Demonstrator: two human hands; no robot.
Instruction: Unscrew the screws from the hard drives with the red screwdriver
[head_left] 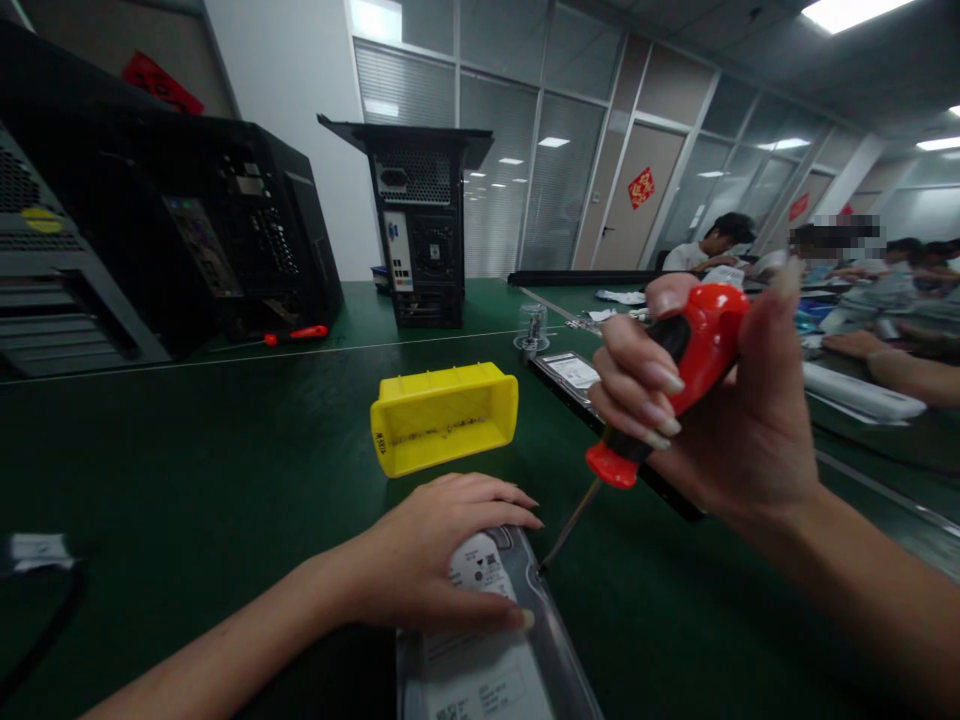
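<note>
My left hand (439, 550) lies flat on a hard drive (487, 640) with a white label, at the near edge of the green table; its fingers are stretched out and press the drive down. My right hand (720, 400) is wrapped round the red and black handle of a screwdriver (675, 380). The thin shaft slants down to the left, and its tip (541, 570) touches the drive's far right corner.
A yellow plastic bin (442, 415) with small parts lies just beyond my left hand. Another hard drive (574, 375) lies behind my right hand. Black computer cases (424, 230) stand at the back, with a second screwdriver (296, 335) nearby. Other people sit at tables far right.
</note>
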